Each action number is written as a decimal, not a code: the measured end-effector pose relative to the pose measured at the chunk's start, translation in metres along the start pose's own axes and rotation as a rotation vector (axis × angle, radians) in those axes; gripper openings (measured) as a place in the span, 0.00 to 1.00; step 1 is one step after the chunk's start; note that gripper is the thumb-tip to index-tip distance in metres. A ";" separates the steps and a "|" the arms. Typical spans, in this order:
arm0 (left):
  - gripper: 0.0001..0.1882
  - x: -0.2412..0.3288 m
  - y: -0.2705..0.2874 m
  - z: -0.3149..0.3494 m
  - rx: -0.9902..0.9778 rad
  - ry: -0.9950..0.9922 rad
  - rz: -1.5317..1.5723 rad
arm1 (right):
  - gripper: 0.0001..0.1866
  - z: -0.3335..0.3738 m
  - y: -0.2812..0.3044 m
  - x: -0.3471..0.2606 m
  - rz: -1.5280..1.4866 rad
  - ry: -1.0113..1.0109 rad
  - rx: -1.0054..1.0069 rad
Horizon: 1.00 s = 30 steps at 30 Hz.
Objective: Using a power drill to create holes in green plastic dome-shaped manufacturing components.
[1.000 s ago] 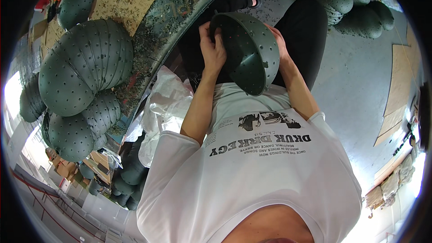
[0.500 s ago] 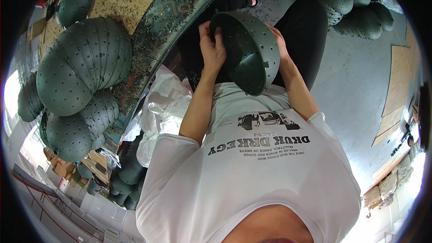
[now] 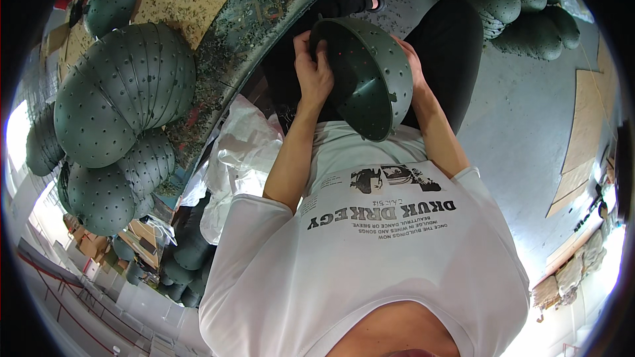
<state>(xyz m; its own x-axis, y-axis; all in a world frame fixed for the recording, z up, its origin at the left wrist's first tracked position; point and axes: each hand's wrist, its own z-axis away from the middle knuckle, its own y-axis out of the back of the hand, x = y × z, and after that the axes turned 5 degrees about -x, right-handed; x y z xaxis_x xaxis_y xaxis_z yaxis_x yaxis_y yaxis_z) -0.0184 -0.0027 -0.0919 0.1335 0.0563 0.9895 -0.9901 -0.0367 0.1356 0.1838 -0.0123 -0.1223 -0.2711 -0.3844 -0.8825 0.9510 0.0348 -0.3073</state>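
A dark green bowl-shaped shell (image 3: 392,66), dotted with small holes, is held tilted over my lap. Its hollow inside faces left, and a small nick or chip shows on the near part of its rim. My left hand (image 3: 313,74) grips the left part of the rim, with the fingers closed over the edge and the thumb toward the inside. On the opposite side, my right hand (image 3: 414,69) is pressed round the outer wall; most of its fingers are hidden behind the shell.
At left is a workbench (image 3: 231,39) strewn with dark green scraps, its curved edge close to my left arm. Nested stacks of similar shells (image 3: 126,92) stand on it. More shells (image 3: 522,0) lie on the floor at far right, near cardboard sheets (image 3: 585,139). A white plastic bag (image 3: 241,142) hangs beside my left forearm.
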 end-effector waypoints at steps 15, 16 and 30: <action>0.10 -0.001 -0.002 0.000 0.004 0.040 0.078 | 0.11 0.002 -0.004 -0.010 -0.110 -0.014 -0.013; 0.10 -0.001 -0.002 0.000 0.005 0.040 0.081 | 0.11 0.005 -0.008 -0.018 -0.191 -0.077 0.019; 0.11 0.004 0.000 -0.006 -0.044 0.048 -0.026 | 0.23 -0.075 -0.013 -0.178 0.559 0.860 0.226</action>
<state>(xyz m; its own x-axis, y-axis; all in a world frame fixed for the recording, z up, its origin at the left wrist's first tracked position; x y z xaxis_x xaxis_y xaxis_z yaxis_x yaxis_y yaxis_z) -0.0178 0.0033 -0.0887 0.1582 0.1046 0.9818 -0.9874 0.0089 0.1582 0.2081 0.1243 0.0120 0.2854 0.4209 -0.8610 0.9549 -0.2015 0.2180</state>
